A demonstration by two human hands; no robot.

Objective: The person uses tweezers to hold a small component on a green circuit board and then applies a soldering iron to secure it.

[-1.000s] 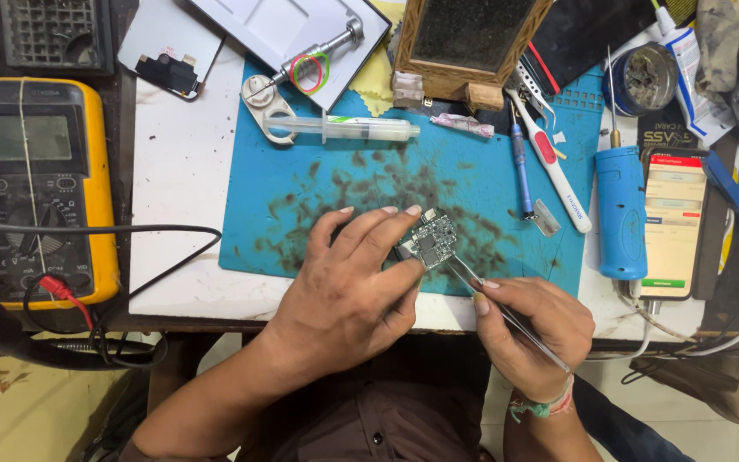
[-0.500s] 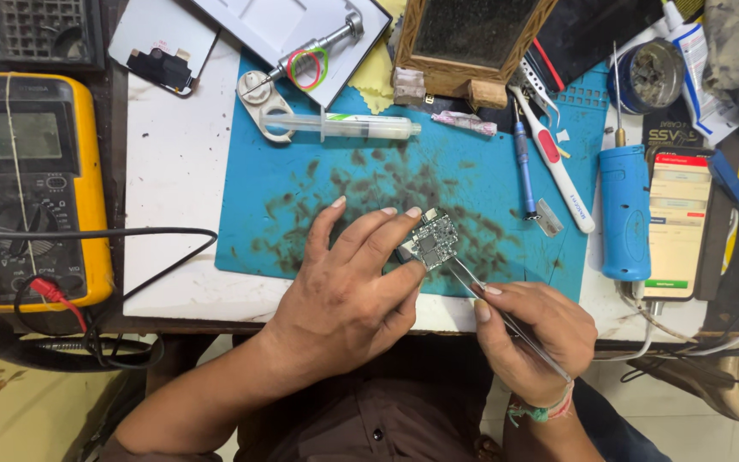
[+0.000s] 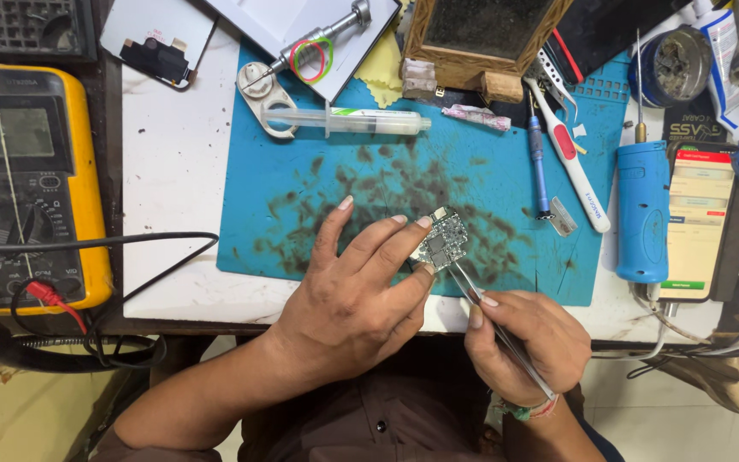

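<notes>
A small silver circuit board (image 3: 440,240) rests on the stained blue work mat (image 3: 301,205), near the mat's front edge. My left hand (image 3: 354,291) pins the board from the left with its fingertips. My right hand (image 3: 523,342) grips metal tweezers (image 3: 493,318), whose tips touch the board's lower right edge.
A yellow multimeter (image 3: 27,184) with red and black leads sits at the left. A syringe (image 3: 344,121), a blue pen tool (image 3: 538,162), a white-and-red tool (image 3: 568,162), a blue cylinder tool (image 3: 642,210) and a phone with a lit screen (image 3: 699,222) surround the mat. A wooden-framed block (image 3: 481,34) stands behind.
Both hands and the board have stayed in place; the tweezers remain at the board's edge. Only the camera view has shifted slightly.
</notes>
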